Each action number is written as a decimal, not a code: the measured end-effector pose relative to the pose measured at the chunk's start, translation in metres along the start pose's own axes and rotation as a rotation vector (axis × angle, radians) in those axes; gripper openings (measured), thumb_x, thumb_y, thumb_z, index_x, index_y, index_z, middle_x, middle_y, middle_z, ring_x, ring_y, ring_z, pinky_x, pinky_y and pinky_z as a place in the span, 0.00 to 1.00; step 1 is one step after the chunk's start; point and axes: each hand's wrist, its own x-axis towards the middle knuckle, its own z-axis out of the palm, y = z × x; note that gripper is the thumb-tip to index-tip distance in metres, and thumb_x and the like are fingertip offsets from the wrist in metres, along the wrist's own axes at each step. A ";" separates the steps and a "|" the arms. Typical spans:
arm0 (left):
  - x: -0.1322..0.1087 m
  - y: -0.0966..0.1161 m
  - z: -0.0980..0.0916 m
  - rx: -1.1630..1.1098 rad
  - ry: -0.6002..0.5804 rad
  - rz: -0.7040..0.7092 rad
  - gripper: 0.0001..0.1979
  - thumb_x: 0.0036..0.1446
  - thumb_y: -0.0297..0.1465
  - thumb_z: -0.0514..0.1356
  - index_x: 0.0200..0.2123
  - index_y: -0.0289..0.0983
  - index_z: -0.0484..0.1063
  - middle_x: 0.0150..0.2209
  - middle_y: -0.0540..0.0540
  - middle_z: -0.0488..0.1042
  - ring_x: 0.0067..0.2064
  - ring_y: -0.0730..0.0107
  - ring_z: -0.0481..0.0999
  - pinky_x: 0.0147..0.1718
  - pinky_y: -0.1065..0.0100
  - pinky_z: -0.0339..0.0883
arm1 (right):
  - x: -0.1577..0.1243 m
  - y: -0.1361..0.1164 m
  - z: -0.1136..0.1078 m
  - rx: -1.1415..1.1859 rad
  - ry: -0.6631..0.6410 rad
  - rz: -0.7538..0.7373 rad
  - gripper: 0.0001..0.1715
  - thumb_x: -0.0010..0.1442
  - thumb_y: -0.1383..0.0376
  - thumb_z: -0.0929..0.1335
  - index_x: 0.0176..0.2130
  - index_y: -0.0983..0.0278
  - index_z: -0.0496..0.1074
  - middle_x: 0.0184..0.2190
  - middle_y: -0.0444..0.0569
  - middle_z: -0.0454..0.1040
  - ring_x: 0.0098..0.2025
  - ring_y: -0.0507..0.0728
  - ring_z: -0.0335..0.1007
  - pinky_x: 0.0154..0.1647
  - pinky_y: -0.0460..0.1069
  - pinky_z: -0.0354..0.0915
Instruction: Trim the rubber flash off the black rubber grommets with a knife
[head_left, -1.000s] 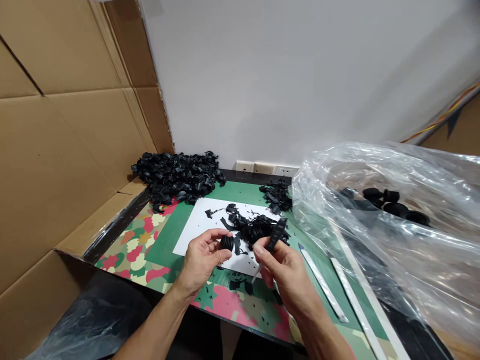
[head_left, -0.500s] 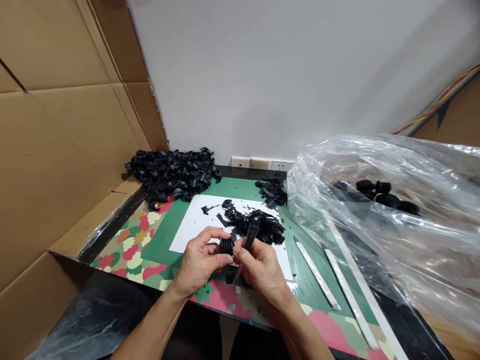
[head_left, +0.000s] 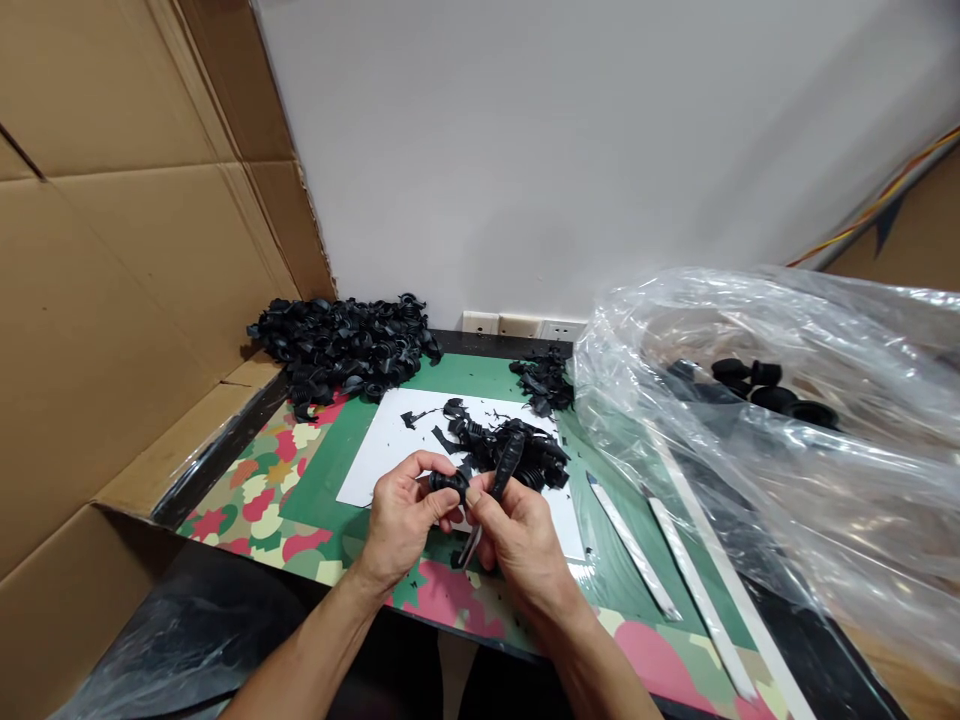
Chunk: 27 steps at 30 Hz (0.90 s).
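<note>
Between the thumb and fingers of my left hand (head_left: 409,508) is a black ribbed rubber boot (head_left: 446,482). My right hand (head_left: 517,525) is closed around a slim tool (head_left: 508,465) with a black wrapped handle pointing up and away; its thin metal end (head_left: 471,548) shows below the fingers. The right thumb and fingertip also pinch at the boot's right side, so the hands nearly meet. What exactly they pinch is hidden. Just beyond my hands, a heap of black rubber pieces (head_left: 525,450) lies on a white sheet (head_left: 375,455).
A large pile of black rubber pieces (head_left: 345,345) stands at the back left, a smaller scrap pile (head_left: 546,380) at the back. Clear plastic bag (head_left: 637,340) at right holds several black parts (head_left: 772,395). White strips (head_left: 634,545) lie on the green mat (head_left: 315,490). Cardboard (head_left: 142,300) walls the left.
The boot has turned in my left fingers, its end now tipped more toward me. The tool's metal end has swung slightly left and shows more plainly.
</note>
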 end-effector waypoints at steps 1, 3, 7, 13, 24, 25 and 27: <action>0.000 -0.001 0.001 0.017 0.011 0.021 0.09 0.43 0.26 0.70 0.30 0.35 0.75 0.23 0.50 0.73 0.20 0.75 0.70 0.18 0.75 0.65 | 0.001 0.002 0.000 -0.007 0.005 -0.016 0.21 0.47 0.49 0.72 0.26 0.63 0.66 0.15 0.38 0.65 0.11 0.45 0.52 0.10 0.42 0.49; -0.001 0.000 0.003 0.058 0.024 0.072 0.08 0.45 0.26 0.69 0.31 0.35 0.75 0.26 0.50 0.73 0.21 0.76 0.69 0.19 0.74 0.65 | 0.002 0.005 0.000 -0.006 0.028 -0.042 0.22 0.48 0.49 0.72 0.27 0.63 0.66 0.15 0.38 0.65 0.11 0.45 0.53 0.10 0.42 0.50; -0.002 0.004 0.005 0.172 -0.003 0.208 0.07 0.47 0.24 0.66 0.33 0.37 0.77 0.35 0.47 0.71 0.27 0.73 0.70 0.24 0.73 0.66 | 0.002 0.010 0.000 0.030 0.066 -0.046 0.22 0.47 0.50 0.72 0.27 0.64 0.65 0.15 0.36 0.64 0.11 0.45 0.54 0.11 0.41 0.51; 0.004 0.011 -0.004 0.283 -0.115 0.190 0.08 0.48 0.21 0.64 0.32 0.38 0.78 0.37 0.45 0.69 0.31 0.69 0.66 0.27 0.71 0.64 | 0.005 0.004 -0.007 0.036 -0.020 -0.002 0.23 0.49 0.49 0.72 0.24 0.65 0.67 0.18 0.39 0.66 0.11 0.44 0.54 0.11 0.42 0.50; -0.001 0.002 0.002 0.221 -0.006 0.238 0.03 0.50 0.26 0.65 0.30 0.38 0.75 0.38 0.45 0.72 0.31 0.70 0.69 0.22 0.73 0.63 | 0.006 0.006 0.007 0.200 0.138 0.042 0.16 0.45 0.56 0.71 0.21 0.63 0.64 0.14 0.36 0.63 0.09 0.43 0.47 0.09 0.41 0.45; -0.002 0.001 0.003 0.193 0.016 0.222 0.03 0.50 0.27 0.65 0.30 0.37 0.75 0.38 0.45 0.72 0.28 0.72 0.69 0.21 0.73 0.63 | 0.006 0.007 0.009 0.208 0.144 0.035 0.16 0.45 0.56 0.71 0.21 0.64 0.65 0.14 0.36 0.63 0.09 0.43 0.47 0.09 0.41 0.46; -0.002 0.000 0.004 0.152 0.044 0.219 0.03 0.48 0.26 0.66 0.29 0.37 0.75 0.37 0.45 0.74 0.28 0.72 0.69 0.21 0.74 0.63 | 0.006 0.008 0.011 0.201 0.142 0.017 0.17 0.45 0.55 0.71 0.21 0.64 0.65 0.14 0.36 0.63 0.09 0.43 0.48 0.09 0.41 0.46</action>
